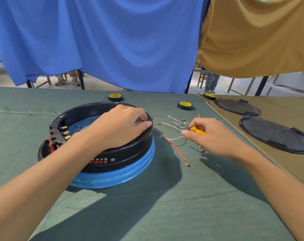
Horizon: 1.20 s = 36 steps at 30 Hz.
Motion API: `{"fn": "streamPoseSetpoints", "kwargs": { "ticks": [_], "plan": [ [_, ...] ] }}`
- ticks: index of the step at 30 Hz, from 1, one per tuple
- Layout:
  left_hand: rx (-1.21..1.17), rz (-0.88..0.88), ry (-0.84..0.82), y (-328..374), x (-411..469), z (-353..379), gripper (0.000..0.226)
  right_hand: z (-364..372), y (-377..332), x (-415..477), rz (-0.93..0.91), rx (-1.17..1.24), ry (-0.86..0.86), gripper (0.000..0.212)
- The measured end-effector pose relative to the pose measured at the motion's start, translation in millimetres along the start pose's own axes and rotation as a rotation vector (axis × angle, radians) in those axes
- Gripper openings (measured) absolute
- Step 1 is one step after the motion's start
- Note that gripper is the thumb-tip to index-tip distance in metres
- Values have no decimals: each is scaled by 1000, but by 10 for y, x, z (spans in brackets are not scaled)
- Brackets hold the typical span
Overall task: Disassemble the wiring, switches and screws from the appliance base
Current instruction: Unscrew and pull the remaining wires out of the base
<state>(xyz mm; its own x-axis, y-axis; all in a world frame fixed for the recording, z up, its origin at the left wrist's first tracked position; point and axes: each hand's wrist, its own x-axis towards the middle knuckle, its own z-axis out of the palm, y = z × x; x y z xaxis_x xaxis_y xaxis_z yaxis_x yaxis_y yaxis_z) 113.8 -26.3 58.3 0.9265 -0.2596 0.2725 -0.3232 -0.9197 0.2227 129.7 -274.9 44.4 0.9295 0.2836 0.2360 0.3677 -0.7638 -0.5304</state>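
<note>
the round black plastic base (116, 159), ringed by a ribbed blue band, sits on the green cloth (165, 206). the left hand (120, 126) curls over its far rim, gripping it. the right hand (212, 136) pinches a yellow-handled screwdriver (197, 130) over thin loose wires (167, 125), white and red, tipped with brass.

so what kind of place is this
Likely a workshop or training room for appliance teardown: a cloth-covered table holds an opened appliance base, loose wires and tape rolls, and hanging curtains screen it off.

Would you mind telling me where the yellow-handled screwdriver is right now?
In the head view, the screwdriver is gripped in the right hand, just right of the appliance base, over the loose wires.
</note>
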Motion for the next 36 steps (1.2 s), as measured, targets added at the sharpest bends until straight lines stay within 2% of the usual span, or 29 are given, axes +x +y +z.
{"fn": "streamPoseSetpoints", "kwargs": {
  "ticks": [3,7,11,13,16,19,28,33,36],
  "plan": [
    [44,-45,-39,-107,14,-82,46,-27,-154,61,17,93,19,25],
    [92,-87,-20,-331,10,-201,59,-79,-430,181,-14,122,-60,23],
    [101,-186,-163,-471,1,-201,78,-72,-702,332,-74,45,-107,20],
    [141,-229,-222,-509,2,-152,78,-30,-816,411,-106,-77,-119,18],
    [142,-248,-271,-544,-2,-101,75,78,-921,473,-121,-134,-97,18],
    [138,-268,-282,-565,-3,-90,82,156,-916,475,-122,-227,-50,22],
    [247,-360,-335,-616,4,-36,110,312,-876,446,-137,-184,23,24],
    [284,-352,-331,-611,7,-22,113,384,-846,415,-166,-214,66,29],
    [275,-345,-339,-616,-1,-16,108,439,-827,386,-188,-264,83,34]
  ]
}}
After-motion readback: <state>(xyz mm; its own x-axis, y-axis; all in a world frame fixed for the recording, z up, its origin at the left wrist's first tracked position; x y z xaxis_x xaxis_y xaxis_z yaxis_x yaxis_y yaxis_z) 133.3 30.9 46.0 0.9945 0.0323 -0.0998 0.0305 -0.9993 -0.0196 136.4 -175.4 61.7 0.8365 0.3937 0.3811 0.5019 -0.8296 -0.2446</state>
